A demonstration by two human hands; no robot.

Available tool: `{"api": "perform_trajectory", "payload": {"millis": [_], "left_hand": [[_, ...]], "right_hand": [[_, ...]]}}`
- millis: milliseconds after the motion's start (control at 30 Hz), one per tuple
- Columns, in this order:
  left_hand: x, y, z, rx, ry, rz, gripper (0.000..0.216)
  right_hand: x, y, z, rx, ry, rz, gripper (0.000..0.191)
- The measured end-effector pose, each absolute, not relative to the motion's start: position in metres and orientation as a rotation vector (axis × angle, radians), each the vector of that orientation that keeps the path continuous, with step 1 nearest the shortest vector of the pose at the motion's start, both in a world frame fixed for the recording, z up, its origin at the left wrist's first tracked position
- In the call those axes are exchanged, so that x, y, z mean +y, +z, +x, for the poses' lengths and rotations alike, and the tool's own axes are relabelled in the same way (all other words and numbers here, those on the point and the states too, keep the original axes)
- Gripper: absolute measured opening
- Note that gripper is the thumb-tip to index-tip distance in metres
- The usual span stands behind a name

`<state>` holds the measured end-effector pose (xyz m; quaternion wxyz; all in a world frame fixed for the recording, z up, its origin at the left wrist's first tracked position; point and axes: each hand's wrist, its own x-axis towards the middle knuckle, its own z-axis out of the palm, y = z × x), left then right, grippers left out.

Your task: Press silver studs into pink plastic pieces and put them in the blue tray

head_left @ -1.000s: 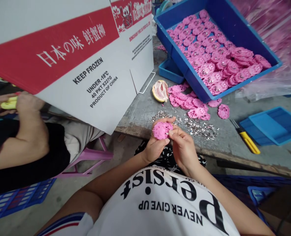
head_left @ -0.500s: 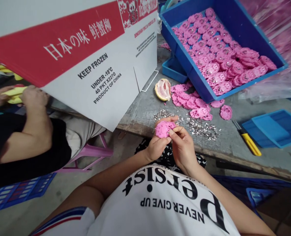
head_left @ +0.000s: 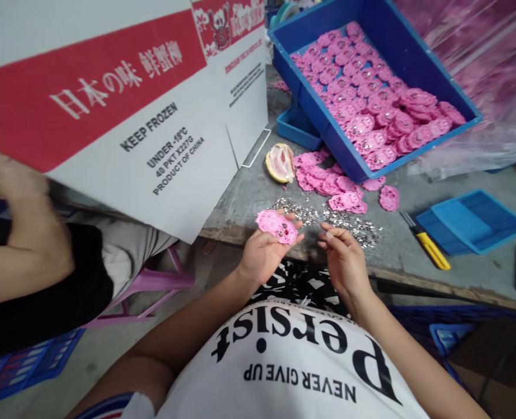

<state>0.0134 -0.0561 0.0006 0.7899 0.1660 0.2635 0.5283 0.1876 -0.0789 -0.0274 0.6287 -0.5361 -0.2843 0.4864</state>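
My left hand [head_left: 264, 256] is closed round a pink plastic piece [head_left: 277, 226], an ornate rounded shape with a small dark spot near its right end. The piece lies tilted across the fingers, with the thumb on its lower edge. Apart from it, my right hand [head_left: 346, 262] is at the table edge, its thumb and fingertips drawn close together. Whatever they may pinch is too small to make out. Just beyond both hands, many small shiny metal bits [head_left: 349, 226] are scattered. Behind these lies a loose pile of similar pink pieces [head_left: 327, 179].
A blue tray [head_left: 432, 145] full of pink pieces is propped at the back. Half a citrus fruit [head_left: 280, 163], a yellow-handled tool [head_left: 433, 250] and small blue trays [head_left: 480, 224] lie on the table. At left, a large carton [head_left: 183, 203] stands before another person's arm [head_left: 31, 233].
My right hand has let go of the pink piece and moved right, away from my left hand. My left hand has turned and shifted left with the piece. The view has shifted slightly.
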Motion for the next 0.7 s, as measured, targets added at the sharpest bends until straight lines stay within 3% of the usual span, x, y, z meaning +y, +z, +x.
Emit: {"api": "perform_trajectory", "payload": {"millis": [167, 400, 700], "left_hand": [[-0.052, -0.003, 0.006, 0.648, 1.143, 0.352, 0.052], [-0.047, -0.008, -0.001, 0.724, 1.158, 0.352, 0.046], [-0.044, -0.015, -0.009, 0.748, 1.138, 0.366, 0.042]], "right_hand": [[-0.078, -0.028, 0.227, -0.671, 0.977, -1.297, 0.024], [-0.049, -0.042, 0.339, -0.892, 0.447, -1.621, 0.029], [-0.034, -0.05, 0.381, -1.104, 0.374, -2.075, 0.028]]}}
